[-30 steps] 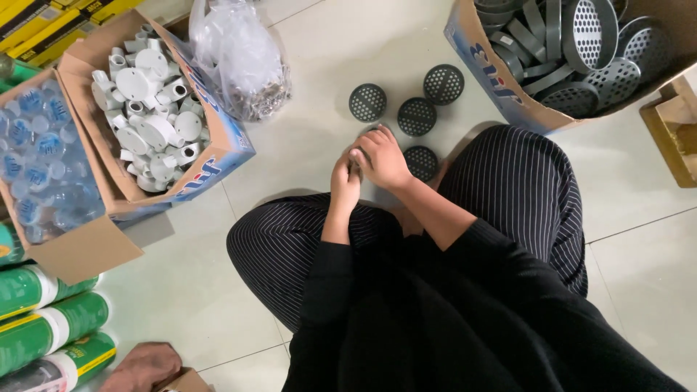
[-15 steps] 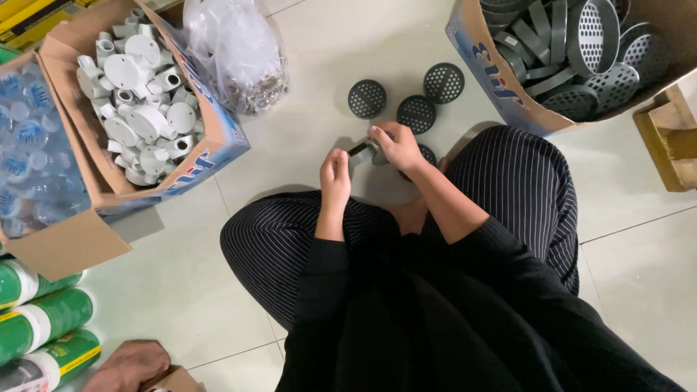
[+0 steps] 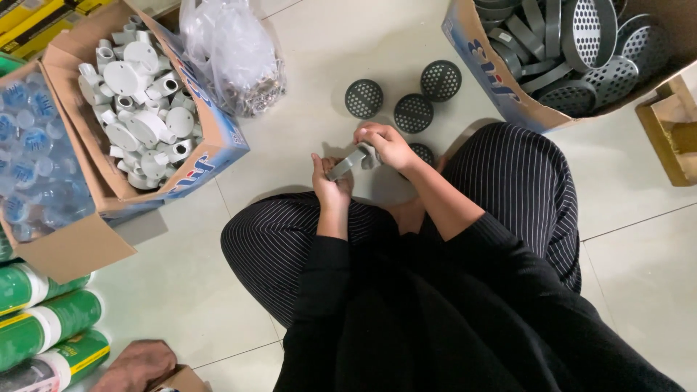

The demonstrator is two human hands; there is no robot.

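Tiled floor (image 3: 639, 218) — boxes (image 3: 145, 131), 3 perforated discs (image 3: 412, 112)

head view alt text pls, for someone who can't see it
Seated on a tiled floor, a person's left hand and right hand hold a small grey part. Perforated grey discs lie just beyond, between cardboard boxes of white fittings and grey strainers.

Small grey plastic fitting (image 3: 347, 164), tilted, between both hands above the tiled floor.

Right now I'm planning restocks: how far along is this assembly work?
Done, it seems: four round perforated discs lie on the floor ahead. In hand: the left hand and right hand hold one grey piece between them. Left: the box of white fittings and the box of grey perforated parts look well filled.
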